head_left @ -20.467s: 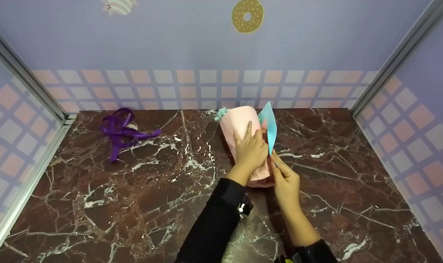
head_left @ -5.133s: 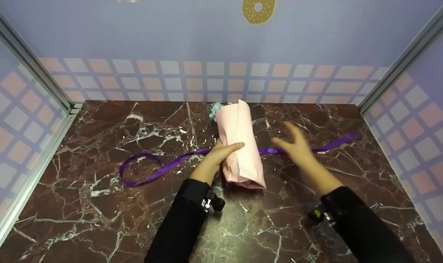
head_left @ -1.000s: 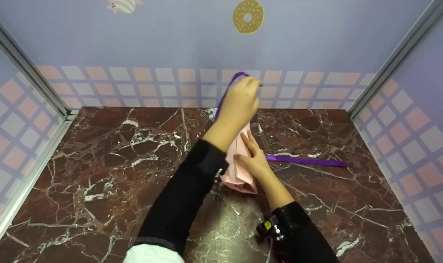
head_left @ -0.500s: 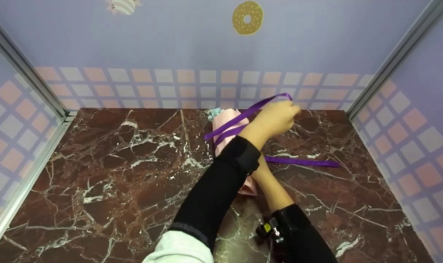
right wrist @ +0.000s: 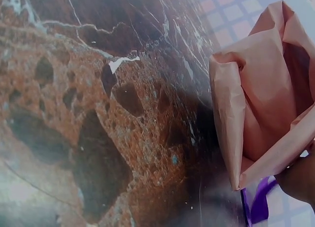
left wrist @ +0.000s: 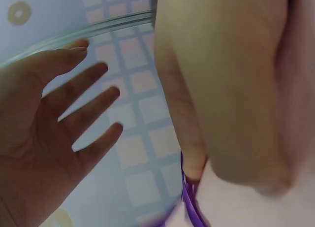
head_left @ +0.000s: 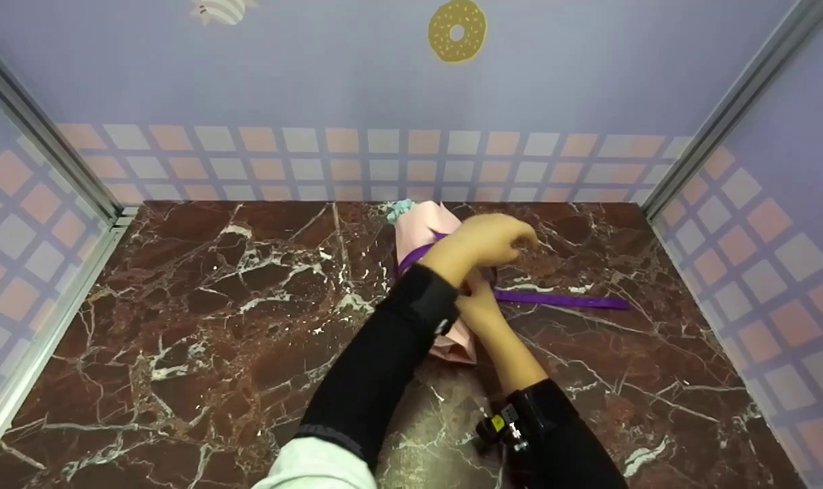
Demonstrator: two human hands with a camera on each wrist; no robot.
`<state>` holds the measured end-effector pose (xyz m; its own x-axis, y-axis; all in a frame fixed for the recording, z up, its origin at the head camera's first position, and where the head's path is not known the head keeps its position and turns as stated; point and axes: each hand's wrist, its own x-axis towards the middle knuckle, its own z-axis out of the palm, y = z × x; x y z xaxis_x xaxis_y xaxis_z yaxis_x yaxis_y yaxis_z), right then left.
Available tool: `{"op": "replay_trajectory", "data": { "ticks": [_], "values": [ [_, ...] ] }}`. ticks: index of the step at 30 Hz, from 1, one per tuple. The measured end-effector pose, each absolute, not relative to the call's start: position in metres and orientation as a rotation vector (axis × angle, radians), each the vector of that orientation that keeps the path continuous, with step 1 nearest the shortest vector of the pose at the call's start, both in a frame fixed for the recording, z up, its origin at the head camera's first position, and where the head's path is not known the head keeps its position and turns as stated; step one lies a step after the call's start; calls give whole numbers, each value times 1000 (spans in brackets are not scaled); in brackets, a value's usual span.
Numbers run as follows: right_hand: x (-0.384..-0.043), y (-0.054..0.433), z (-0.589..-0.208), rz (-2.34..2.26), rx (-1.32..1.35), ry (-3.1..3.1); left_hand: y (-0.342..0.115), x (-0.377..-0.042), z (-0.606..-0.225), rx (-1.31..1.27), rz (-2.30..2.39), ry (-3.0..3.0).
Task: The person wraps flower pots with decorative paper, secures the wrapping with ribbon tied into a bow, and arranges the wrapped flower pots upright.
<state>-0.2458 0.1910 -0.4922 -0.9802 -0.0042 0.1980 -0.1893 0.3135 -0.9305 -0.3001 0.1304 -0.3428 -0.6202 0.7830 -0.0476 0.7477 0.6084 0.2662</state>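
A bouquet wrapped in pink paper (head_left: 425,221) lies on the marble table, pale blue flowers (head_left: 399,210) showing at its far end. Purple ribbon (head_left: 415,257) crosses the wrap, and a loose tail stretches right over the table. My right hand (head_left: 479,302) grips the wrap from its right side, partly behind my left arm. Over it, my left hand (head_left: 489,241) is bent to the right. In the left wrist view my left hand (left wrist: 54,109) has spread fingers holding nothing, while ribbon emerges beneath my right fingertips. The right wrist view shows the folded paper base (right wrist: 261,99).
The brown marble table (head_left: 214,339) spreads around the bouquet. A patterned back wall (head_left: 316,88) rises behind it, and side walls with metal edges close in the left and right.
My left hand has carried the ribbon rightward across the wrap, then come down over my right hand with its fingers parted. Earlier, the ribbon lay flat beneath the bouquet.
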Motion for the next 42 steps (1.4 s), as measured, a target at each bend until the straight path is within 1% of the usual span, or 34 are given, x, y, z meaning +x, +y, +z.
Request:
{"op": "replay_trajectory", "data": {
  "ticks": [1,3,5,9,12,15,19,23,28,32,38,42],
  "values": [
    [-233,185,-472,1782,166,-2407,124,-300,-344,1235,433,2717],
    [-220,180,-448,1836,121,-2438,111,-300,-347,1085,677,2797],
    [-216,178,-438,1862,97,-2458,97,-298,-351,869,989,2847],
    [-227,183,-456,1864,58,-2484,68,-294,-366,423,1497,2917],
    [-234,187,-470,1862,61,-2483,51,-292,-381,143,1628,2937],
    [-237,189,-474,1869,63,-2472,37,-290,-397,-96,1725,2769],
    [-237,190,-474,1881,70,-2478,23,-286,-420,-322,1929,2303],
    [-237,192,-473,1904,83,-2464,17,-282,-440,-396,2034,1911],
    [-234,190,-468,1894,91,-2478,21,-279,-453,-376,2173,1693],
    [-237,188,-472,1857,85,-2493,25,-277,-456,-363,2258,1593],
    [-237,187,-472,1775,53,-2556,27,-270,-460,-339,2261,1584],
    [-237,187,-472,1761,117,-2566,27,-267,-461,-323,2267,1591]
  ]
}}
